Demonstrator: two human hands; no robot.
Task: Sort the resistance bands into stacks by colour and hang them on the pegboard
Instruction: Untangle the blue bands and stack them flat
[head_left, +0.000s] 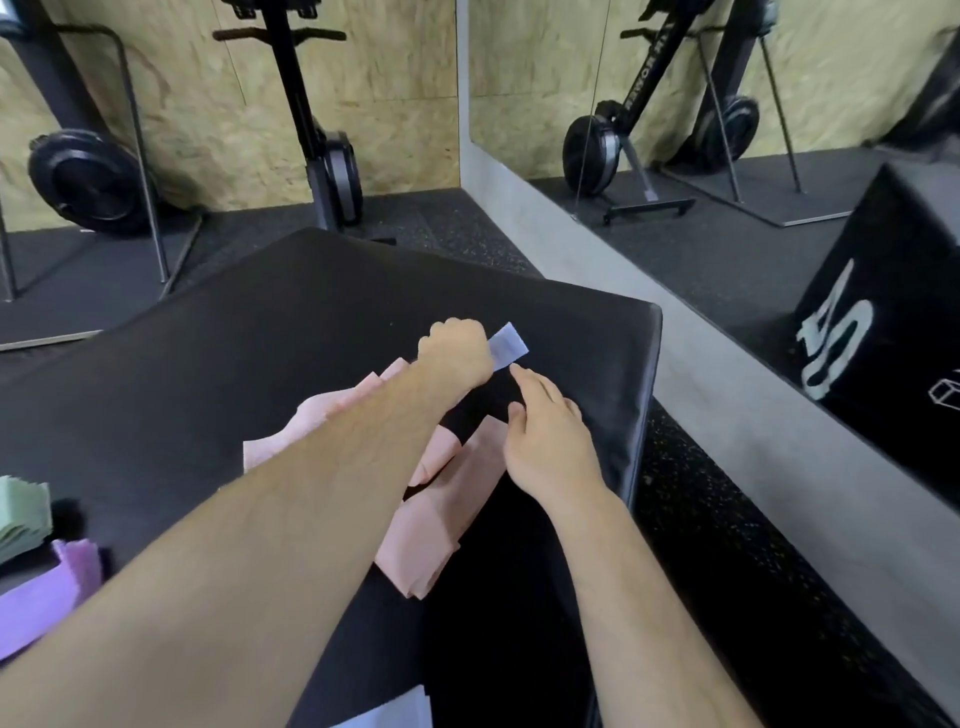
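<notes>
L hand (457, 353) gripping blue band (510, 344) just past pink pile (431, 545) on bench (260, 322) | R hand (545, 441) hanging loose beside pink pile, holding nothing | risk: L arm (311, 467) crossing over pink pile, could be knocking it messy

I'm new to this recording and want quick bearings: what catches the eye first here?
Mid-frame, the left hand grips a pale blue band in a fist above the black padded platform, and the right hand reaches open-fingered just beside it. Under both arms sprawls a loose heap of pink bands. A green stack and a purple stack lie at the left edge.
</notes>
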